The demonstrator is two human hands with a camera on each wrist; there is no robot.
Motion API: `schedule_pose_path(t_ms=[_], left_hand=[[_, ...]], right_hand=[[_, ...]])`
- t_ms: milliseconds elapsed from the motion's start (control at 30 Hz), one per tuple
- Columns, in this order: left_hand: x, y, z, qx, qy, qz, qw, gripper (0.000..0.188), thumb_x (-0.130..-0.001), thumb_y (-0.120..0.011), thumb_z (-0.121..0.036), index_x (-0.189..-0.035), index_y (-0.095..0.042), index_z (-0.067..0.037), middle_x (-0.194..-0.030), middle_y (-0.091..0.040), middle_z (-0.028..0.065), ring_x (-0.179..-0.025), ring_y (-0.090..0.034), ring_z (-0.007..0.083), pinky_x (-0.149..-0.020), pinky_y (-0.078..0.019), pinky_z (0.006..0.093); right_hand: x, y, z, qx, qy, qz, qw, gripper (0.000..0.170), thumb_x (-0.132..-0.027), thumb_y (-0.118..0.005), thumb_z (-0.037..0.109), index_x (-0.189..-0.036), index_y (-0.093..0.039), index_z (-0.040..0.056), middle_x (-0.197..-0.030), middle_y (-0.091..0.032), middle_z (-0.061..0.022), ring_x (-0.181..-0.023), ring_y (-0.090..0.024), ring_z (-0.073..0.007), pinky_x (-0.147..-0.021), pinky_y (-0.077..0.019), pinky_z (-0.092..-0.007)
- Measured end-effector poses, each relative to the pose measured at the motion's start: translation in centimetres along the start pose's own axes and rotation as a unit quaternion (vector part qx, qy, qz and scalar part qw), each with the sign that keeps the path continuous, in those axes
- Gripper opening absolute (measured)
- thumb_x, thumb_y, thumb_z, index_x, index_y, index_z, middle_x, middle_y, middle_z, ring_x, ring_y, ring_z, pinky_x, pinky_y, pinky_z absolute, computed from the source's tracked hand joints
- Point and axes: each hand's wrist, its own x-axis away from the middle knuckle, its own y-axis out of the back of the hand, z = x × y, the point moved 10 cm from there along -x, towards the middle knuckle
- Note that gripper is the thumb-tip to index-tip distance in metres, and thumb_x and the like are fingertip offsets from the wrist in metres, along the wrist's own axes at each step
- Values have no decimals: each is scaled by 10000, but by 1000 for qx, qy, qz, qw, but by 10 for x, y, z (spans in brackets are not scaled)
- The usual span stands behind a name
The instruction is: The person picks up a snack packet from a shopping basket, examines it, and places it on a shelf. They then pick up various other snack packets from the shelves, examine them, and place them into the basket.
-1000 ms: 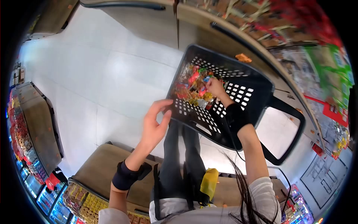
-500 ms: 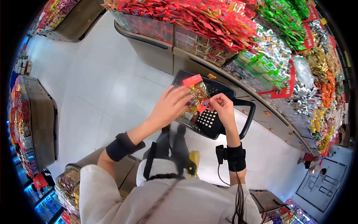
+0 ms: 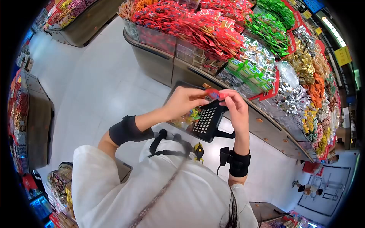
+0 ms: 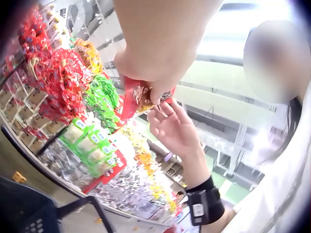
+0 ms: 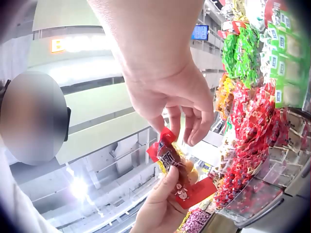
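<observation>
A small snack packet (image 3: 213, 94) with red ends and a partly see-through middle is held up between both hands, above the black basket (image 3: 213, 127). My left hand (image 3: 184, 100) grips one side of it; in the right wrist view the left thumb lies across the packet (image 5: 180, 167). With thumb and forefinger my right hand (image 3: 236, 110) pinches the other red end, the remaining fingers loosely bent. Several colourful wrapped snacks (image 3: 184, 121) lie in the basket, partly hidden under the left forearm.
A long display counter runs along the far side, heaped with red packets (image 3: 197, 28), green packets (image 3: 268, 30) and silver-wrapped pieces (image 3: 294, 97). Another counter (image 3: 38, 117) stands at left. Pale floor (image 3: 102, 76) lies between them. People (image 3: 311, 188) are far off at right.
My right hand came up out of the basket with the packet. The left hand, earlier at the basket rim and then spread beside the packet, now grips it too. The view has tilted up.
</observation>
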Motion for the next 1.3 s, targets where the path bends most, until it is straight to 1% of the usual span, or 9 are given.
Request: schedule_pose_path(t_ms=[33,67,200,400,833,867,967,1100,1300], left_hand=[[2,-7,15,118,97,4,988,249,-761,-629,-106,-970,-601,27,-803,-637,49,-717,-581,86,-626,-459,226],[1,-14,13,161,118,27,979,270,-778,-621,-101,-1002,-584,44,-852,-633,67,-749,-549,55,-628,-442,200],[0,-27,13,168,184,60,967,235,-769,-621,-66,-985,-597,24,-852,-622,58,-737,-568,69,-676,-467,209],[1,-34,17,260,199,51,943,252,-765,-629,-71,-985,-585,44,-869,-622,80,-741,-583,87,-689,-482,224],[5,-30,32,246,199,36,948,258,-757,-633,-49,-992,-581,45,-865,-629,93,-742,-592,98,-682,-487,234],[7,-30,33,246,204,39,947,225,-773,-631,-111,-953,-606,21,-855,-640,74,-754,-578,70,-682,-450,206],[13,-25,31,231,229,43,945,296,-764,-629,-59,-1042,-561,21,-851,-631,65,-740,-570,69,-664,-462,199],[18,-17,44,238,196,14,951,324,-773,-620,-65,-1076,-532,6,-835,-630,53,-717,-549,47,-640,-443,181],[28,-8,58,159,167,-5,973,320,-775,-611,-74,-1065,-521,25,-848,-633,89,-767,-564,72,-674,-446,210]], right_hand=[[-1,1,5,1,7,-7,1000,150,-859,-496,97,-963,-529,-6,-915,-552,-44,-804,-535,-101,-708,-431,-226],[-2,3,4,-10,5,-15,1000,146,-854,-503,90,-962,-525,-7,-896,-554,-44,-788,-537,-98,-693,-433,-221],[-6,13,4,-34,-3,-49,998,132,-835,-528,61,-948,-513,-7,-820,-560,-45,-713,-538,-85,-629,-435,-202],[-12,18,2,-31,-5,-92,995,84,-819,-556,57,-870,-516,5,-718,-558,-31,-607,-527,-74,-555,-428,-186],[-7,16,7,69,47,-143,986,62,-802,-570,32,-794,-520,-3,-689,-554,-15,-574,-508,-42,-520,-404,-152],[-6,15,6,64,49,-145,986,62,-802,-570,33,-794,-521,-4,-691,-556,-17,-572,-509,-43,-519,-406,-153],[-7,12,-3,7,20,-136,990,61,-804,-568,37,-796,-523,-3,-695,-560,-20,-574,-517,-51,-521,-411,-157],[-5,6,-9,18,8,-119,993,77,-820,-561,65,-825,-531,-5,-679,-573,-32,-559,-530,-70,-519,-422,-170],[-8,-9,-29,-23,-10,-18,1000,129,-800,-563,9,-909,-497,-12,-791,-545,-46,-684,-535,-78,-616,-443,-185]])
